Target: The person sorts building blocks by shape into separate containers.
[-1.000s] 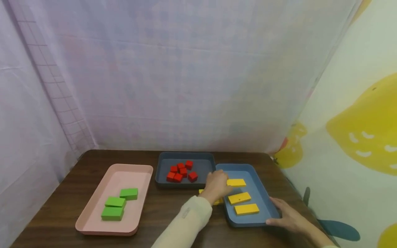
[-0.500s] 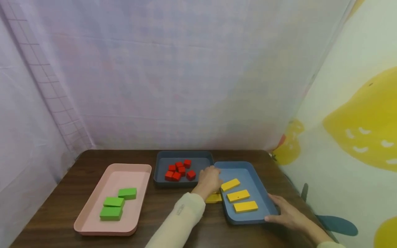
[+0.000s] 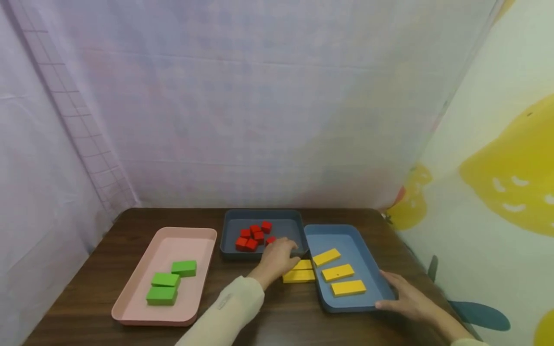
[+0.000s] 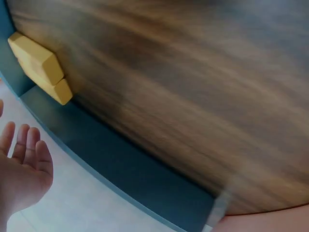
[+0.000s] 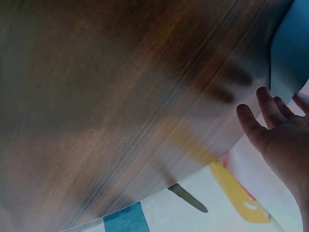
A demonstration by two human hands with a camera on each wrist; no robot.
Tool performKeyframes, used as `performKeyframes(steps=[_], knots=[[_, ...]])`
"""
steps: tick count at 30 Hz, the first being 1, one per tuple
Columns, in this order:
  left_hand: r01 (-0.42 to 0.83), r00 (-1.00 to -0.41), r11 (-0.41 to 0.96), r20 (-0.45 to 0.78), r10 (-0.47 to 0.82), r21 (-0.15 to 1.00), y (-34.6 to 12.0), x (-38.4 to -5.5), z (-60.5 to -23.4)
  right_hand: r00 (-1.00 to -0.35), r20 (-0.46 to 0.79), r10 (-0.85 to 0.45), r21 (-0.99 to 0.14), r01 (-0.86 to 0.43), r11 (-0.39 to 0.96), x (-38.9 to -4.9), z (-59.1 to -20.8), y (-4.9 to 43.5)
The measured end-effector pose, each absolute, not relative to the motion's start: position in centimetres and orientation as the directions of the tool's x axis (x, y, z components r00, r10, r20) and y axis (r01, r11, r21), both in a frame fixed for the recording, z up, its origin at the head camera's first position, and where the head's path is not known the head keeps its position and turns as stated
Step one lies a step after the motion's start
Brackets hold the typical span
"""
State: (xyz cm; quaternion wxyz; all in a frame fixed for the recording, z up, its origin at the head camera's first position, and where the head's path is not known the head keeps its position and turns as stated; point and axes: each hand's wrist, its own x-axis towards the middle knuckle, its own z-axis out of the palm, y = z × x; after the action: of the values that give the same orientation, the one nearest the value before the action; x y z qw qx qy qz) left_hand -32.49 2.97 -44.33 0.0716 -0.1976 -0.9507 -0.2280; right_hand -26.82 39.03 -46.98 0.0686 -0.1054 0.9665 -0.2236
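My left hand (image 3: 277, 259) hovers in front of the dark tray (image 3: 229, 253), with relaxed fingers and nothing in them. Its fingertips hide part of a red cube (image 3: 270, 240). Just right of the hand, two yellow blocks (image 3: 299, 276) lie side by side on the table, against the blue tray (image 3: 317, 230). Three yellow blocks (image 3: 338, 272) lie inside that tray. At its near right corner is my right hand (image 3: 407, 298), thumb and fingers extended at the tray's outer wall. In the right wrist view, the right hand's fingers (image 5: 269, 108) are spread beside the tray wall.
On the left stands a pink tray (image 3: 190, 240) with three green blocks (image 3: 162, 295). Several red cubes (image 3: 251, 245) sit in the dark tray at the back. The brown wooden table (image 3: 294, 317) ends at a hanging curtain (image 3: 268, 120) behind.
My left hand has let go of the farthest yellow block in the blue tray, which now lies slanted, and moved left, uncovering the two blocks on the table. My right hand has stayed at the tray.
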Motion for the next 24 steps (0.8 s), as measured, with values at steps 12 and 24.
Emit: performKeyframes(steps=[12,24], knots=[[0.454,-0.891,0.799,0.187,0.414,0.394,0.9,-30.6,-46.0,-0.970,-0.102,-0.219,-0.471,-0.147,0.870,-26.6,-47.1,39.1],[0.493,-0.869,0.787,0.165,0.467,0.372,0.9,-30.1,-47.1,-0.971,-0.138,-0.195,-0.468,-0.110,0.877,-26.8,-47.1,39.0]])
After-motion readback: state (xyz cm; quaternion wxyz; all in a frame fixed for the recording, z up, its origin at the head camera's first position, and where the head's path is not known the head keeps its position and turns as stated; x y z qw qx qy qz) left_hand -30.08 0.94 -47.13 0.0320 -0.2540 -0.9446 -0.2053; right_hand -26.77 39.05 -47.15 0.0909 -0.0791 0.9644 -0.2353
